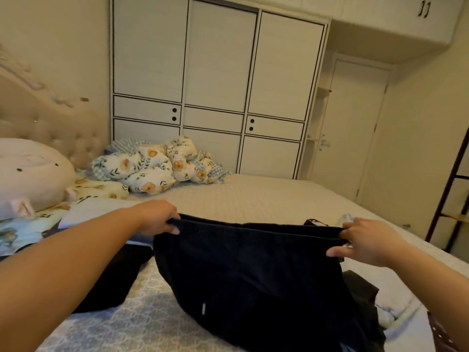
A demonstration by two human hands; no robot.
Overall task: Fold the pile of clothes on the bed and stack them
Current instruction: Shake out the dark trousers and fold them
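A dark navy garment (253, 275) hangs stretched between my two hands above the bed (253, 196). My left hand (158, 216) pinches its top edge at the left corner. My right hand (365, 240) grips the top edge at the right corner, thumb toward me. The garment's lower part drapes onto the patterned grey cover (142, 323). Another black piece of clothing (116, 278) lies flat on the bed under my left forearm. More crumpled clothes (365, 290), dark and white, sit at the right behind the navy garment, partly hidden by it.
A floral quilt (157, 163) is bunched at the far side of the bed near a white wardrobe (215, 85). A large pillow (30, 171) and tufted headboard (50, 123) lie to the left. A dark metal rack (451, 194) stands at the right edge.
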